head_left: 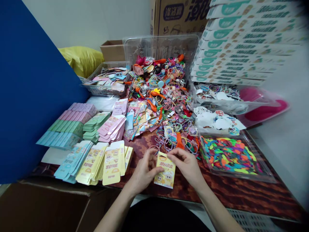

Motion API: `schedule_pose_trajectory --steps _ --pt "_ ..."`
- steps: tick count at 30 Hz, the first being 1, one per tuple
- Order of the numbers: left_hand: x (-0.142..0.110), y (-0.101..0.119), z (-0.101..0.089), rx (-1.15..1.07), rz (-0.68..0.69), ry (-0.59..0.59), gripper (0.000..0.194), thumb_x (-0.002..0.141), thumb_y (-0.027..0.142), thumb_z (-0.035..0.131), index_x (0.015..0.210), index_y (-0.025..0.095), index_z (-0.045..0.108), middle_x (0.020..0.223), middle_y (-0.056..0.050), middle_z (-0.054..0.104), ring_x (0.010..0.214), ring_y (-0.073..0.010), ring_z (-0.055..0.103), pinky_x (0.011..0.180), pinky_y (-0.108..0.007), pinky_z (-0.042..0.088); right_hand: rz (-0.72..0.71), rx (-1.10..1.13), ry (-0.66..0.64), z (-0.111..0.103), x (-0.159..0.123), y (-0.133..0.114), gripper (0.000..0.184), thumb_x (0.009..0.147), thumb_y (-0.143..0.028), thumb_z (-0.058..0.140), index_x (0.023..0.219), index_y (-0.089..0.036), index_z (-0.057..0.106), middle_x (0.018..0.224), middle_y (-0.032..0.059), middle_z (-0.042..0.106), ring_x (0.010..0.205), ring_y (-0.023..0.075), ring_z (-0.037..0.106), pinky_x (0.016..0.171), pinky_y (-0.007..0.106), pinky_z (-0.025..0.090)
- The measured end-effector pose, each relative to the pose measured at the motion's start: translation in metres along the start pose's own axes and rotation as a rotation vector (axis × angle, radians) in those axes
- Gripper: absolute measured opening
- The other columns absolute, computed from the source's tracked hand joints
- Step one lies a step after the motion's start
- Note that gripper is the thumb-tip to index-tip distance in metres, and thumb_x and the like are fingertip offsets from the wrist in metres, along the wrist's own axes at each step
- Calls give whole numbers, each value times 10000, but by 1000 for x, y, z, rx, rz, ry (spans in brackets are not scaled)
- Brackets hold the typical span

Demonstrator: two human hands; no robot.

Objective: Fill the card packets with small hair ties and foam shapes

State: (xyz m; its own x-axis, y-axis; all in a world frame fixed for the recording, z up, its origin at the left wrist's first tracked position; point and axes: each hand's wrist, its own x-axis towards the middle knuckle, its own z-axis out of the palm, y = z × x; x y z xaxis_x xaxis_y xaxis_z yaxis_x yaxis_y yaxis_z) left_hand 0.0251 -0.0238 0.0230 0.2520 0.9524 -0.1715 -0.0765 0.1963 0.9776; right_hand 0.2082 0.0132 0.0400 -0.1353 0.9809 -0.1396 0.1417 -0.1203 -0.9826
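Note:
A small yellow printed box [166, 172] is held upright over the table's front edge, its top end facing away from me. My left hand [146, 169] grips its left side, thumb across the front face. At the upper right corner, my right hand [184, 162] pinches the box near its top flap. Whether anything is inside the box cannot be seen. Just beyond my hands lies a heap of hair ties and small trinkets [169, 100]. To the left are flat yellow box blanks [113, 164], fanned in stacks.
Blue blanks [72, 161], pink blanks [112, 127] and green blanks [95, 124] lie left, beside rows of folded boxes [69, 124]. A tray of colourful balloons [231, 156] stands right, below trays of stickers [217, 120]. White printed cartons [241, 42] are stacked behind. A blue panel [31, 90] borders the left.

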Motion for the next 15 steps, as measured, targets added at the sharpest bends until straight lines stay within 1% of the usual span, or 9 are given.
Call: schedule_pose_trajectory --steps 3,6,10,12,15 --pt "1 -1 -2 7 0 -20 513 821 244 714 1258 234 445 952 -20 643 852 -179 660 717 -274 529 -12 -14 6 -1 0 -1 273 763 -449 711 689 -189 668 646 10 654 610 168 578 578 275 463" --pt "3 -3 -3 39 9 -30 519 827 241 706 1278 242 449 975 -28 655 861 -186 664 724 -281 532 -45 -95 6 0 -1 -5 224 797 -398 675 703 -194 672 671 16 672 637 177 598 597 276 461" --pt "3 -8 -5 109 17 -19 508 851 252 680 1304 244 451 986 -40 666 867 -195 667 733 -293 534 -79 -200 -63 1 -4 -8 182 844 -358 623 767 -209 693 738 21 699 700 195 621 653 289 468" --pt "2 -8 -5 126 12 -27 506 856 255 676 1309 246 453 985 -41 668 864 -197 668 732 -294 533 -66 -194 -82 0 -4 -6 181 846 -355 619 771 -207 692 748 21 697 713 195 621 660 289 467" --pt "1 -8 -5 111 13 -46 517 853 256 679 1315 241 448 982 -43 665 860 -196 666 724 -290 531 -11 -120 -104 -5 -1 -4 179 830 -352 639 762 -192 683 736 13 683 689 178 606 639 273 456"
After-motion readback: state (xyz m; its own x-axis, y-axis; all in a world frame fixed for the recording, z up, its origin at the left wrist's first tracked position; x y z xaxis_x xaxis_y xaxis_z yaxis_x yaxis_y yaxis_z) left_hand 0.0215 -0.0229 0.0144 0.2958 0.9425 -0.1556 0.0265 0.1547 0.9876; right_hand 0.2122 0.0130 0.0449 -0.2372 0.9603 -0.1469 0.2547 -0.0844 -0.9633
